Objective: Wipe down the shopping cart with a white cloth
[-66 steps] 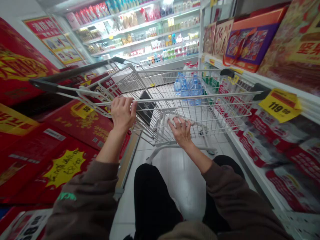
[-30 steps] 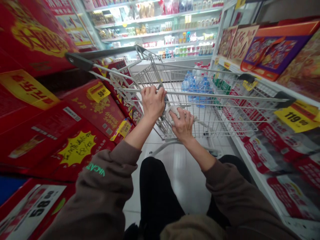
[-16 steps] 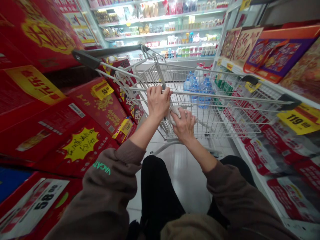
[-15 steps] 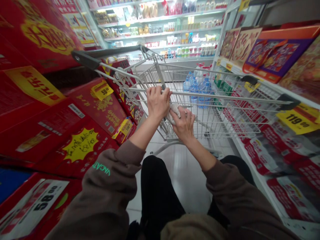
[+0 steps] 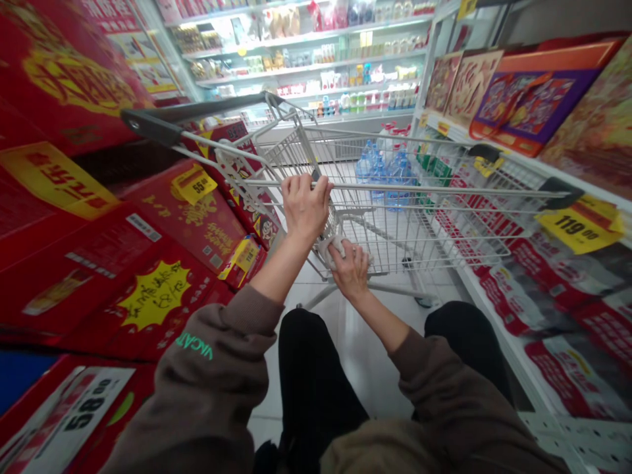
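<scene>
A wire shopping cart (image 5: 444, 227) stands before me, its long side facing me and its dark push handle (image 5: 207, 105) at the upper left. The fingers of my left hand (image 5: 305, 204) are wrapped over the cart's top side rail. Lower down, my right hand (image 5: 351, 266) presses a pale, crumpled cloth (image 5: 326, 250) against the wire side near the bottom of the basket. Its fingers are bent over the cloth, which is partly hidden beneath them.
Stacked red gift boxes (image 5: 113, 263) with yellow price tags line my left side. A shelf (image 5: 498, 316) of packaged goods runs along the right. Blue-tinted water bottles (image 5: 390, 171) stand beyond the cart, before a lit display shelf (image 5: 306, 66). My knees (image 5: 311, 355) are close below my hands.
My right hand has slid down the cart's side with the cloth, from just below the top rail to near the basket's bottom. My left hand keeps its hold on the rail.
</scene>
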The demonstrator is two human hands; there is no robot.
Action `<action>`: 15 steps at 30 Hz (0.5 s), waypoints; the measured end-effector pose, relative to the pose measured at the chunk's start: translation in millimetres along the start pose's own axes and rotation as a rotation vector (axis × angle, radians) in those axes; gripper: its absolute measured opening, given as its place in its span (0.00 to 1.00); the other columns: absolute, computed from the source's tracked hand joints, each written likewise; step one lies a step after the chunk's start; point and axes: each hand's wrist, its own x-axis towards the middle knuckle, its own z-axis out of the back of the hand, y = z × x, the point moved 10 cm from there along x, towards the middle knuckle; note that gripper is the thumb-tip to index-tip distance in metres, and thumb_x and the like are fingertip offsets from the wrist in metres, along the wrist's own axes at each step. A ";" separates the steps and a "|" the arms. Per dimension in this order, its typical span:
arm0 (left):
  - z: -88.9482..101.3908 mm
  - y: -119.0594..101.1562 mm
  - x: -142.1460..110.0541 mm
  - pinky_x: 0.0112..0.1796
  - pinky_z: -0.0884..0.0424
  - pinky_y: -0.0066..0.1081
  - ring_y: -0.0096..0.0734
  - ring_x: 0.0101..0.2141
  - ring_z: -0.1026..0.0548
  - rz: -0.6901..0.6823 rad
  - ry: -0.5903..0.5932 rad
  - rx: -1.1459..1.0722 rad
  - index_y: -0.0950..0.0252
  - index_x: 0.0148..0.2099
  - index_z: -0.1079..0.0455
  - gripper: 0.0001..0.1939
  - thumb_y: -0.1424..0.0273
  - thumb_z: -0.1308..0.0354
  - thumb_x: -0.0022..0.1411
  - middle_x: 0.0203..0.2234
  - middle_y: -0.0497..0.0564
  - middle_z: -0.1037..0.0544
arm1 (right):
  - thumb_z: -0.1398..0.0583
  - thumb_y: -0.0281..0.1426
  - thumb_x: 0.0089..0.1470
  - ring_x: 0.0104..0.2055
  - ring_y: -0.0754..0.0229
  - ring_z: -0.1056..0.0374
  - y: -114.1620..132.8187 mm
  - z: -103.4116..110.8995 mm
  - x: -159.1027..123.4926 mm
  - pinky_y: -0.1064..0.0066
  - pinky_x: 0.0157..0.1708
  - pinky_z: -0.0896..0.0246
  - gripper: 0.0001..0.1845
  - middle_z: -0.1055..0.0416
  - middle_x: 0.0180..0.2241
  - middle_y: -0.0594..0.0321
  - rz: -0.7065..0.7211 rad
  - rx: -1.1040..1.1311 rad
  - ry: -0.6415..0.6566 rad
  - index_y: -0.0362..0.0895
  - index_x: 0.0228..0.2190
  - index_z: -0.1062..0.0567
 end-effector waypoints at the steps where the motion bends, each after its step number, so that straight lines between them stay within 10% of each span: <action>1: 0.8 -0.6 -0.3 0.55 0.41 0.52 0.49 0.49 0.31 -0.006 -0.007 0.010 0.57 0.47 0.28 0.20 0.56 0.60 0.75 0.40 0.58 0.26 | 0.38 0.29 0.55 0.56 0.46 0.41 1.2 -2.6 0.3 0.55 0.50 0.43 0.31 0.35 0.62 0.52 0.007 -0.001 0.006 0.55 0.61 0.30; 11: -8.1 3.0 -0.4 0.59 0.49 0.55 0.53 0.57 0.37 0.078 0.062 -0.138 0.57 0.49 0.30 0.19 0.55 0.58 0.74 0.44 0.57 0.27 | 0.38 0.31 0.55 0.55 0.45 0.42 -102.3 17.0 -37.5 0.52 0.51 0.40 0.30 0.35 0.59 0.49 -0.324 -0.020 -0.219 0.53 0.60 0.27; 15: -16.3 7.0 1.2 0.60 0.57 0.56 0.50 0.58 0.44 0.110 0.122 -0.186 0.56 0.51 0.31 0.22 0.51 0.61 0.73 0.45 0.54 0.28 | 0.40 0.34 0.59 0.56 0.45 0.43 -89.6 23.2 -34.1 0.51 0.53 0.41 0.29 0.37 0.59 0.48 -0.353 0.021 -0.255 0.51 0.62 0.29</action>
